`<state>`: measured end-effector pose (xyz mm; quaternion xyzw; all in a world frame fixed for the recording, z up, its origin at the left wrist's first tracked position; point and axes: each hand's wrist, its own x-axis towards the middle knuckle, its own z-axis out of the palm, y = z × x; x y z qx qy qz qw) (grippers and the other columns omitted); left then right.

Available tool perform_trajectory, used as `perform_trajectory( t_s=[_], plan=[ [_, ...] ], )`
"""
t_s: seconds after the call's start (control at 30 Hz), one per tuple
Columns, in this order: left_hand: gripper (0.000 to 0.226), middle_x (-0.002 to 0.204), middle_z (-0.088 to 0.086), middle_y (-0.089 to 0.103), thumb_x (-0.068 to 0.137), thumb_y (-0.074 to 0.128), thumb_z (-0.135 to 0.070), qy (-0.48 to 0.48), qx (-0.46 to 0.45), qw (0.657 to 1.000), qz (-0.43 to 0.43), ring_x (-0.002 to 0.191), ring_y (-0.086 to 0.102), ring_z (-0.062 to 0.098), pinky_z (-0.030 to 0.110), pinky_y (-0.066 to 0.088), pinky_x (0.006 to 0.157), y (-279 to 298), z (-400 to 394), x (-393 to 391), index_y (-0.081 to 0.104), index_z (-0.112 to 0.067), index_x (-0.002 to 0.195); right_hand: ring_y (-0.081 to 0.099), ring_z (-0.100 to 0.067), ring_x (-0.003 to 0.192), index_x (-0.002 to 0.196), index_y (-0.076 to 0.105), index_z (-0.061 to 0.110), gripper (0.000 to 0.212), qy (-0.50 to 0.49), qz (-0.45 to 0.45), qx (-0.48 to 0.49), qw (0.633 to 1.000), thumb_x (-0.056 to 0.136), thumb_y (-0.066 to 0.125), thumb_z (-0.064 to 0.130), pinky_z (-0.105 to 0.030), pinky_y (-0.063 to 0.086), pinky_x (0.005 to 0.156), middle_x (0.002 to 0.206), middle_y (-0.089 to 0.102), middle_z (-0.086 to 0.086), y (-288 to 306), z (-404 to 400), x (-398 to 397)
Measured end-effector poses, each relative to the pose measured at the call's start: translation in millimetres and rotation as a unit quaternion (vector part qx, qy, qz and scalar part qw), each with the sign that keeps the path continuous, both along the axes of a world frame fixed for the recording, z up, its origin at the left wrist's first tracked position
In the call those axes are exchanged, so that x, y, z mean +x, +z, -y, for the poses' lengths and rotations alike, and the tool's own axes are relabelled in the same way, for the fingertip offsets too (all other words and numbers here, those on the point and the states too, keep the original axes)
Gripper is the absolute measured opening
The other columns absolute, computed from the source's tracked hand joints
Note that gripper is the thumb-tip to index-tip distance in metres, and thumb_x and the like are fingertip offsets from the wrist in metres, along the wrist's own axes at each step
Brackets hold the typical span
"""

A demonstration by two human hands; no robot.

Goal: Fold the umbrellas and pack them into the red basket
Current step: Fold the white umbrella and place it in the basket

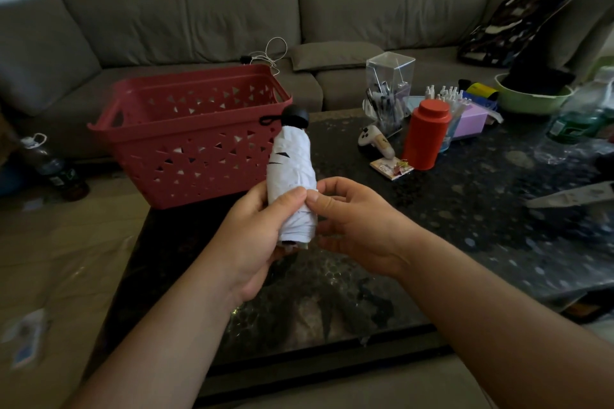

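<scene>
Folded white umbrella (pixel 291 176) held upright above the counter (pixel 465 209), just right of the red basket (pixel 186 143) — left grip (pixel 255 236) wrapped round its lower part, right grip (pixel 352 226) pinching the fabric beside the left thumb.

The umbrella (pixel 290 173) is creased white cloth, the red basket (pixel 186 143) perforated matt plastic, the table (pixel 465 209) glossy.

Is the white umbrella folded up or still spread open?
Folded. The white umbrella is rolled into a tight bundle, black handle up, gripped by the left hand and right hand.
</scene>
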<state>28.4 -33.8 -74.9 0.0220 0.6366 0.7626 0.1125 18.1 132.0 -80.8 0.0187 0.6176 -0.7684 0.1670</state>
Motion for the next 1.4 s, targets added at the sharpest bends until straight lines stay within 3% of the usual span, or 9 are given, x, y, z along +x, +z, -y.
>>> perform_trajectory(
  t_s=[0.17,0.27,0.37,0.5,0.63,0.73,0.87,1.17,1.4],
  plan=[
    [0.040,0.129,0.006,0.073,0.110,0.049,-0.033,0.006,0.068,0.998,0.007,0.111,0.076,0.025,0.046,0.063,0.088,-0.5,-17.6,6.6,0.049,-0.036,0.150,0.067,-0.027,0.104,0.137,0.063,0.012,0.066,0.073,0.080,-0.033,0.994,0.084,0.079,0.049,-0.050,0.052,0.104,0.119,0.071,-0.012,-2.7,-4.4,-2.6],
    [0.037,0.117,0.008,0.077,0.109,0.052,-0.035,0.002,0.078,0.997,0.024,0.095,0.078,0.025,0.040,0.061,0.074,1.1,-18.9,6.8,0.053,-0.036,0.146,0.059,-0.023,0.100,0.135,0.067,0.010,0.078,0.120,0.104,-0.059,0.986,0.076,0.080,0.060,-0.037,0.050,0.096,0.113,0.067,-0.010,-3.8,-5.9,-1.9],
    [0.033,0.094,0.010,0.077,0.107,0.054,-0.039,-0.033,0.120,0.989,0.079,0.070,0.070,0.023,0.031,0.048,0.058,4.1,-19.6,10.0,0.064,-0.031,0.137,0.065,-0.016,0.073,0.123,0.062,0.007,0.064,0.151,0.062,-0.101,0.981,0.082,0.069,0.055,-0.031,0.050,0.081,0.077,0.072,-0.001,-7.2,-9.6,-0.6],
    [0.041,0.088,0.011,0.072,0.102,0.056,-0.047,-0.050,0.172,0.973,0.148,0.060,0.063,0.020,0.025,0.042,0.051,5.3,-19.7,10.4,0.074,-0.018,0.126,0.070,-0.017,0.067,0.128,0.059,0.003,0.061,0.137,0.059,-0.162,0.976,0.089,0.063,0.050,-0.029,0.056,0.061,0.083,0.074,-0.009,-3.6,-5.5,1.5],
    [0.036,0.100,0.014,0.078,0.107,0.048,-0.045,-0.004,0.164,0.982,0.092,0.066,0.069,0.024,0.029,0.051,0.054,7.6,-16.9,8.0,0.071,-0.028,0.129,0.075,-0.020,0.075,0.138,0.059,0.001,0.069,0.033,0.037,-0.122,0.991,0.087,0.069,0.046,-0.032,0.059,0.067,0.093,0.078,-0.011,-6.3,2.1,-3.4],
    [0.033,0.112,0.008,0.078,0.111,0.040,-0.043,0.091,0.044,0.994,-0.045,0.088,0.076,0.025,0.034,0.058,0.066,-4.0,-17.7,5.3,0.063,-0.027,0.130,0.078,-0.027,0.096,0.132,0.066,0.004,0.057,-0.063,0.022,-0.138,0.988,0.087,0.074,0.038,-0.037,0.062,0.076,0.114,0.078,-0.016,-4.7,4.9,-6.4],
    [0.025,0.115,-0.006,0.065,0.111,0.032,-0.046,0.184,-0.055,0.962,-0.192,0.097,0.065,-0.004,0.016,0.051,0.080,-20.5,-29.1,7.8,0.055,-0.038,0.115,0.079,-0.024,0.096,0.126,0.068,0.005,0.044,-0.086,0.010,-0.159,0.983,0.091,0.072,0.030,-0.033,0.062,0.076,0.112,0.079,-0.014,-2.8,20.1,3.1],
    [0.022,0.123,-0.010,0.061,0.103,0.042,-0.056,0.153,-0.034,0.967,-0.200,0.108,0.066,-0.003,0.015,0.053,0.085,-23.4,-25.8,6.6,0.046,-0.042,0.119,0.074,-0.029,0.113,0.132,0.063,0.005,0.052,-0.128,-0.102,-0.094,0.982,0.088,0.077,0.027,-0.049,0.057,0.102,0.121,0.076,-0.014,-3.3,23.9,6.1],
    [0.014,0.119,0.008,0.069,0.091,0.053,-0.044,0.256,0.032,0.959,-0.121,0.109,0.070,0.031,0.050,0.059,0.090,-17.0,-18.9,-6.7,0.061,-0.042,0.102,0.075,-0.031,0.111,0.139,0.054,0.014,0.062,-0.141,-0.083,-0.166,0.972,0.085,0.073,0.037,-0.048,0.060,0.094,0.123,0.076,-0.014,7.9,23.7,3.0]
  ],
)
